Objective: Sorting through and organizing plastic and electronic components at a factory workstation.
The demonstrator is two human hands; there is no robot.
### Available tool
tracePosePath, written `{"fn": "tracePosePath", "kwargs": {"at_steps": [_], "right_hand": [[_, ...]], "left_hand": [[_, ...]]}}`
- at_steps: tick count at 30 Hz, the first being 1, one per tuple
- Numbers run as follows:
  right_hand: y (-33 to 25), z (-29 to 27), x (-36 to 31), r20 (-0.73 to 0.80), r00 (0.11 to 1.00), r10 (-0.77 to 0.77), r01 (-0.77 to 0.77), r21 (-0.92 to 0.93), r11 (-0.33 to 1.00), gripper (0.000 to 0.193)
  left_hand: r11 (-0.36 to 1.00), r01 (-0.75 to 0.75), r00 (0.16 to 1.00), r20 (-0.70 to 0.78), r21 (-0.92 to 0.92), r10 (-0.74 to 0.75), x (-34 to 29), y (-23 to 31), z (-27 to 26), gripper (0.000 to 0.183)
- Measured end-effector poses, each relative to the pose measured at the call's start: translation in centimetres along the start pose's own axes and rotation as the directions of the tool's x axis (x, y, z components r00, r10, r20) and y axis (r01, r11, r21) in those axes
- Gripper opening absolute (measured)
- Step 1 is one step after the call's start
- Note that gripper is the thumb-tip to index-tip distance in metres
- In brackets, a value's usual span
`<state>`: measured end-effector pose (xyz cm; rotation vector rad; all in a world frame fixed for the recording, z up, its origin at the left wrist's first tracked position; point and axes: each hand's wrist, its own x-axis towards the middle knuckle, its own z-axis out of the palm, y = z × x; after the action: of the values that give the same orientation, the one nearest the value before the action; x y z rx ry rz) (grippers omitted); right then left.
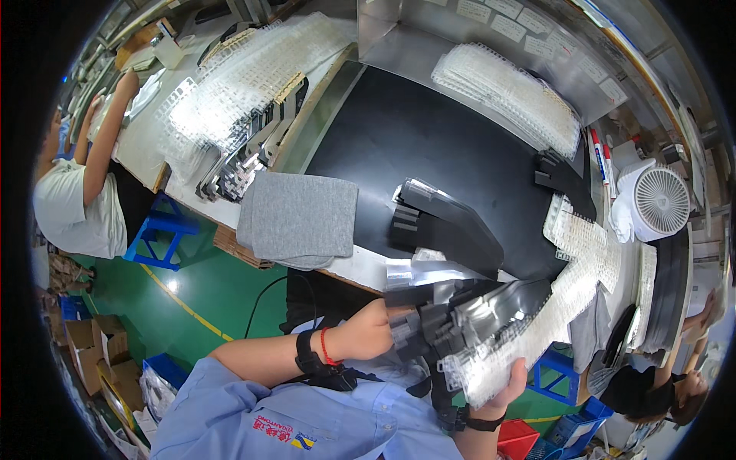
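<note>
My left hand (366,331) is closed, its fingers against the ends of a bundle of black flat strips (468,318). The strips look blurred and have shiny silvery patches. My right hand (507,387) wraps round the near end of a stack of white perforated plastic sheets (491,366), thumb on top. The black strips lie against the upper left side of these sheets. Beyond both hands, more black shaped strips (448,230) rest on the black mat (429,126). Where the sheets and strips overlap, I cannot tell how they join.
A folded grey cloth (299,218) lies at the table's left edge. White perforated sheets (510,96) are stacked at the back, and another pile (245,77) stands left. A white fan (659,201) and markers (602,157) are at the right. A co-worker (84,192) works at far left.
</note>
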<state>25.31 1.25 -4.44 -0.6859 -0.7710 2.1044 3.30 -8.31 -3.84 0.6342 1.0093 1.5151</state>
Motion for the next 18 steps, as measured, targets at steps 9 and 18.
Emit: {"fn": "tracePosePath", "kwargs": {"at_steps": [9,18], "right_hand": [[-0.4,1.1,0.4,0.032,0.998,0.06,-0.062,0.053,0.997,0.059],[0.6,2.0,1.2,-0.281,0.959,-0.016,-0.101,-0.397,0.912,0.049]], "left_hand": [[0.92,-0.002,0.999,0.05,0.391,-0.019,0.1,-0.2,-0.8,0.017],[0.979,0.058,0.982,0.167,0.197,-0.092,0.1,1.2,-0.8,0.034]]}}
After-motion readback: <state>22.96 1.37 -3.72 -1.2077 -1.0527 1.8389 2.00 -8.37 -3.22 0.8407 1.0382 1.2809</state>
